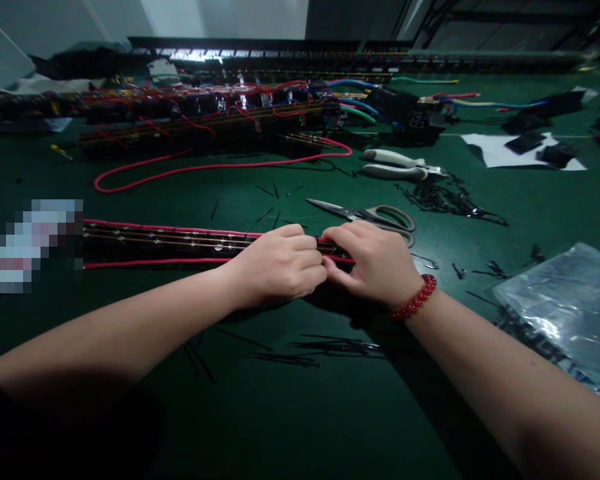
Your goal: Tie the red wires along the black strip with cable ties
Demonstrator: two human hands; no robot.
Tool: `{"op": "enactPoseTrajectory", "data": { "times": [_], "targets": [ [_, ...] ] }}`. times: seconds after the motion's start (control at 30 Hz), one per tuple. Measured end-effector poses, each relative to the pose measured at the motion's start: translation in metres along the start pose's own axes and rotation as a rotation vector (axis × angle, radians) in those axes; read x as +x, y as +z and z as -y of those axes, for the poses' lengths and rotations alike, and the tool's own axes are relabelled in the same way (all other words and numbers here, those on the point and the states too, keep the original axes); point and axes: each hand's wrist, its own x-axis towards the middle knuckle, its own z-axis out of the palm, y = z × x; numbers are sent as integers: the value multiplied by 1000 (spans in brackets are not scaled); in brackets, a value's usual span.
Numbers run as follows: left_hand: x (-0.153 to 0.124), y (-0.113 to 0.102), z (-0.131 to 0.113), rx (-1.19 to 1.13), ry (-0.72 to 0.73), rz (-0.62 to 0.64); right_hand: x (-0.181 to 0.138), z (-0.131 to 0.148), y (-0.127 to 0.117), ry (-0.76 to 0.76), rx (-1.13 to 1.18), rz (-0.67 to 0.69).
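Note:
A long dark strip (175,248) with metal rods and red wires (155,263) along both edges lies across the green table. Over its right part my left hand (285,263) is curled closed; what its fingertips pinch is hidden. Right beside it, my right hand (375,260), with a red bead bracelet (416,297) at the wrist, closes thumb and fingers around the strip near its right end. Scissors (365,215) lie just behind the right hand. Thin black cable ties (337,347) are spread on the table in front of the hands.
Grey-handled cutting pliers (400,165) lie farther back, near a heap of black tie offcuts (450,197). Similar wired assemblies (205,120) stretch across the back, with a looped red cable (220,165). A clear plastic bag (570,300) sits at right. White paper (500,151) lies behind it.

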Motion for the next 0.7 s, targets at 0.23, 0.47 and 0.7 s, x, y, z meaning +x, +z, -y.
{"op": "enactPoseTrajectory", "data": {
  "times": [0.23, 0.47, 0.7],
  "targets": [
    [-4, 2, 1, -42, -92, -127, 0, -1, 0, -6, -21, 3],
    [-8, 1, 0, -79, -193, -63, 0, 0, -2, 9, 0, 24],
    [-5, -1, 0, -137, -227, 4, 0, -1, -1, 1, 2, 14]
  ]
}}
